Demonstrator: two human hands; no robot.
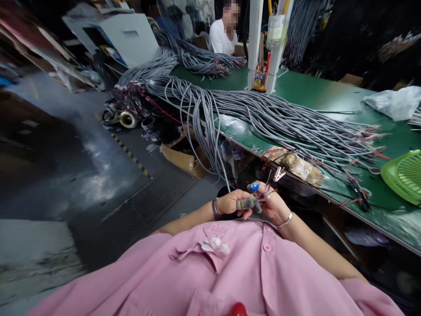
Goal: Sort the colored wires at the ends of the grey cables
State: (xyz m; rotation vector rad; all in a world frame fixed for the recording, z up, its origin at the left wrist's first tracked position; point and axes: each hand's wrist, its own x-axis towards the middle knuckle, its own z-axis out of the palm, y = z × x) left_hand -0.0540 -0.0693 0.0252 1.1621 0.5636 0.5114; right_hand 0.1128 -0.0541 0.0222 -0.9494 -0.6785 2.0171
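Note:
Close in front of my chest, both hands meet at the stripped end of a grey cable (224,172). Thin coloured wires (267,191) fan out from that end. My left hand (235,202), with grey finger covers, is closed around the cable end. My right hand (270,204) pinches the loose wires from the other side; a blue wrap covers one of its fingertips. Past my hands, a pink clip (279,174) sits at the table edge beside a taped brown block (301,166). The cable runs up from my left hand toward a hanging loop of cables (200,118).
Long bundles of grey cables (263,109) lie across the green table (315,90). A green basket (403,175) and a plastic bag (396,103) are at right. White posts (255,44) rise from the table. Beneath it is an open cardboard box (179,158). A person (223,35) sits beyond.

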